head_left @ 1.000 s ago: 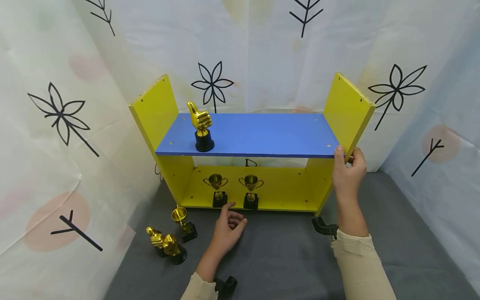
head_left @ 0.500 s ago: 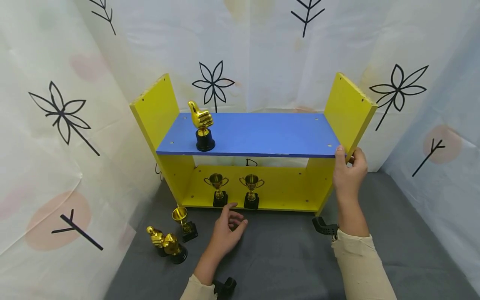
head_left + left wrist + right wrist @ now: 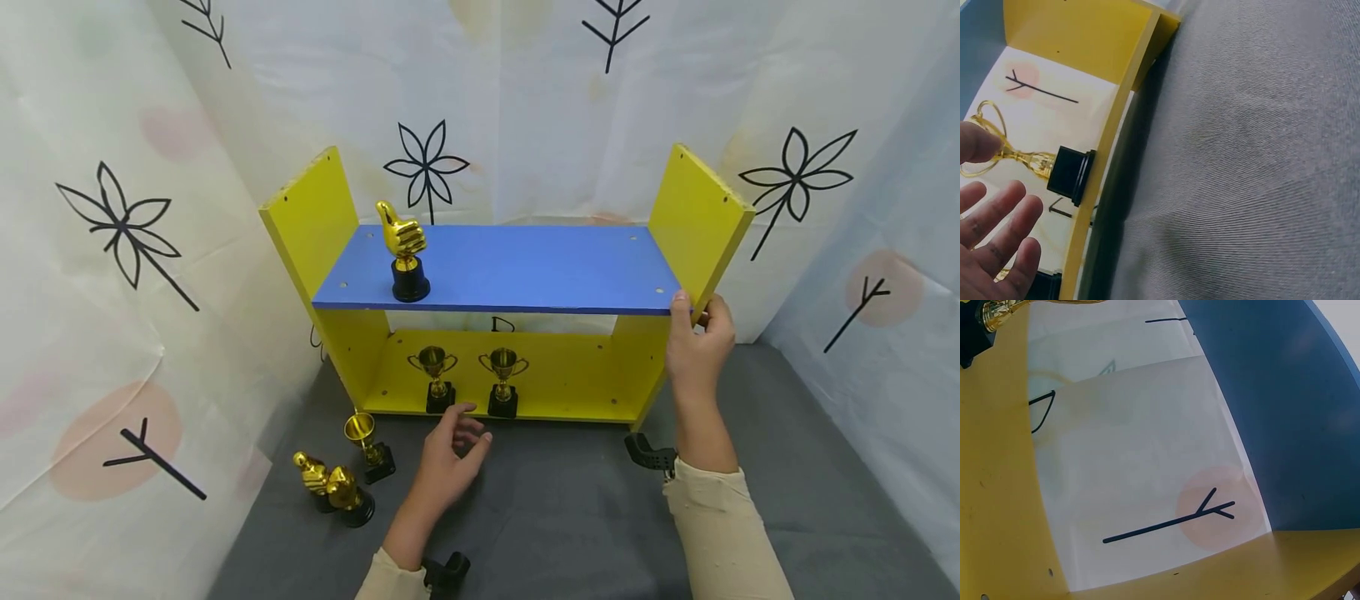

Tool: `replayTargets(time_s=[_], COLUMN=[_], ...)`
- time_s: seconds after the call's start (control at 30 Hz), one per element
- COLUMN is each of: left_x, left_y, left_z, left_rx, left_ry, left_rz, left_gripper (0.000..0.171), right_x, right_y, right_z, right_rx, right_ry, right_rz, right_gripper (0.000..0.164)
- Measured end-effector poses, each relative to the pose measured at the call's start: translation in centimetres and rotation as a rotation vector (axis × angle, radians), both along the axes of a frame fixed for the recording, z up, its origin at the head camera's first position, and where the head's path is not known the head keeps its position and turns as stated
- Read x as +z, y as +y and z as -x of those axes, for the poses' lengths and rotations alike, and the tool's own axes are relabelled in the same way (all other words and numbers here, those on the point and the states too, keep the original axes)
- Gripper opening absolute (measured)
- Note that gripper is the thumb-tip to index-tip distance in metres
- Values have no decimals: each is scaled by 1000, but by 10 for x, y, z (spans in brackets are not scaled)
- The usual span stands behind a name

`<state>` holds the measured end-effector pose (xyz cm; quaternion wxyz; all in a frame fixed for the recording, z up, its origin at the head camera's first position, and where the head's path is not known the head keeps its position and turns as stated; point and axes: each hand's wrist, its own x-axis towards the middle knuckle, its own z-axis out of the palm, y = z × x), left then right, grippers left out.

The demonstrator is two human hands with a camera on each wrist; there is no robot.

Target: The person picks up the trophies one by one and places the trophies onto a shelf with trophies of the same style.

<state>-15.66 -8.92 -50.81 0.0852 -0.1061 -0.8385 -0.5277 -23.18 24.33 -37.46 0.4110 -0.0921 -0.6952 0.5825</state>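
Note:
A yellow shelf with a blue middle board (image 3: 540, 267) stands upright on the grey cloth. My right hand (image 3: 699, 342) grips its right side, thumb on the front edge where the blue board meets the yellow panel. Two gold cup trophies sit on the bottom board, a left one (image 3: 440, 396) and a right one (image 3: 502, 400). Just in front of them my left hand (image 3: 448, 458) holds nothing, its fingers loosely spread. In the left wrist view one cup trophy's black base (image 3: 1069, 172) shows beyond that hand. A gold thumbs-up trophy (image 3: 406, 242) stands at the blue board's left.
At the left on the grey cloth (image 3: 555, 517) stand another cup trophy (image 3: 361, 430) and two gold thumbs-up trophies, one in front (image 3: 347, 492) and one behind (image 3: 312, 475). A patterned white sheet (image 3: 547, 125) hangs close behind the shelf.
My left hand has drawn very slightly to the left, its thumb spreading a little from the fingers. The right hand, shelf and trophies stay as they were.

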Motion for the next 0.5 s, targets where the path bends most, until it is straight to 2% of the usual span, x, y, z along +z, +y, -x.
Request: replayTargets(time_s=[0.2, 0.5], left_x=[7, 15], left_y=[-2, -5], left_z=[-2, -5], left_rx=[18, 27], left_ry=[6, 87], left_rz=[-3, 0], left_gripper=[46, 43], right_x=[-1, -3], right_y=[1, 2], right_z=[2, 3], right_rx=[-5, -16], right_ry=[22, -7], right_rz=[-4, 1], right_gripper=[24, 29])
